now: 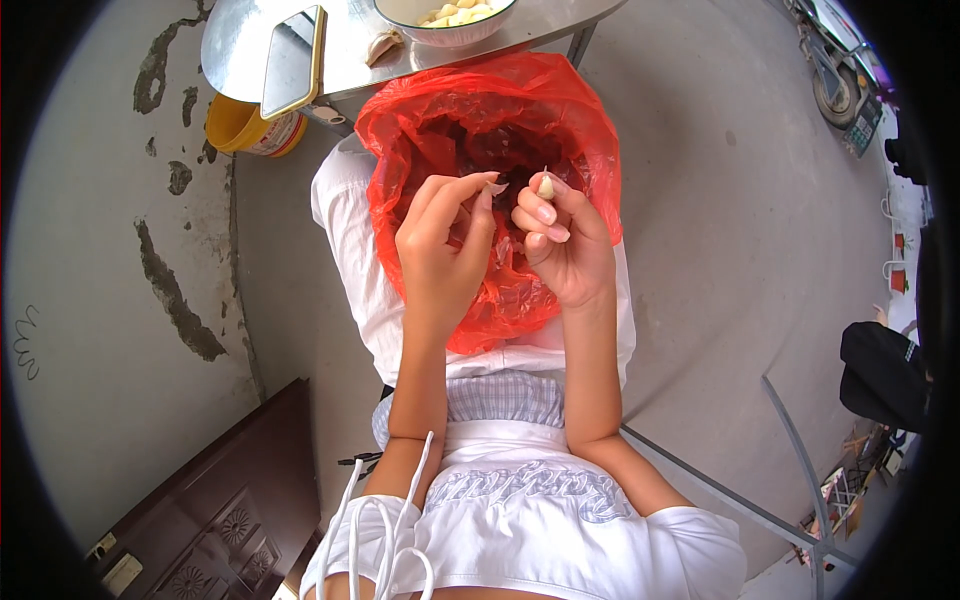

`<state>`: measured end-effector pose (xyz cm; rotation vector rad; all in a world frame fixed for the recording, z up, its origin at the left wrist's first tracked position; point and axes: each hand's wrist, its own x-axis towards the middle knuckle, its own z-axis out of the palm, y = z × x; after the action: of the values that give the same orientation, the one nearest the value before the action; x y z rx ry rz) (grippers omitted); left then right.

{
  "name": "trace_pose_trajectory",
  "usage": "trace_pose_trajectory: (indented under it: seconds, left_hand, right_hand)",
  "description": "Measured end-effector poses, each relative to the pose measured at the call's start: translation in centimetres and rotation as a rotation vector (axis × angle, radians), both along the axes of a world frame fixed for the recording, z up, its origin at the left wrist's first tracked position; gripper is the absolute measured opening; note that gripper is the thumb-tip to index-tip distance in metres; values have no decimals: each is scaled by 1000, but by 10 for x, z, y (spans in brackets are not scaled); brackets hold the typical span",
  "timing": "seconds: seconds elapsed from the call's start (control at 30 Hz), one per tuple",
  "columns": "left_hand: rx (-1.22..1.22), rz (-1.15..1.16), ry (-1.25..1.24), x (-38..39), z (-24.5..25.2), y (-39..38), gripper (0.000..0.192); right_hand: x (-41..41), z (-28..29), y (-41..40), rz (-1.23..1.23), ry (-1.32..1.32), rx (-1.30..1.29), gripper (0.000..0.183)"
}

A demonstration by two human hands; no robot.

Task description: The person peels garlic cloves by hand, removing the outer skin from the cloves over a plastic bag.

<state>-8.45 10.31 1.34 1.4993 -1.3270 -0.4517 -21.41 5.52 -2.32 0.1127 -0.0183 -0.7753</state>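
Observation:
Between the thumb and fingertips of my right hand [566, 236] is a pale garlic clove [546, 187]. My left hand [450, 244] pinches a thin piece of garlic skin [496, 188] between thumb and forefinger, a short way to the left of the clove. Both hands are over a red plastic bag [600, 142], which lies open across my lap; its inside is dark, with bits of skin on the plastic. Beyond it, a white bowl [465, 34] of peeled cloves stands on a metal table [349, 67], and an unpeeled garlic piece [384, 48] lies beside the bowl.
A phone [291, 64] lies at the table's left edge, over a yellow bucket [259, 127] on the floor. A dark carved wooden door [225, 495] is at lower left. Metal bars [712, 480] run at lower right. A parked two-wheeler [834, 90] stands at upper right.

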Motion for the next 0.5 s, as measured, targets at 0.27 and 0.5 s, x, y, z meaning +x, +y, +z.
trace_pose_trajectory:
  seconds: [0.27, 0.5]
  left_hand:
    - [-21, -40, 173, -11, -4, 0, 23]
    - [78, -185, 503, -7, -7, 3, 14]
  right_hand:
    - [-2, 2, 1, -57, 468, -174, 15]
    - [-2, 8, 2, -32, 577, -214, 11]
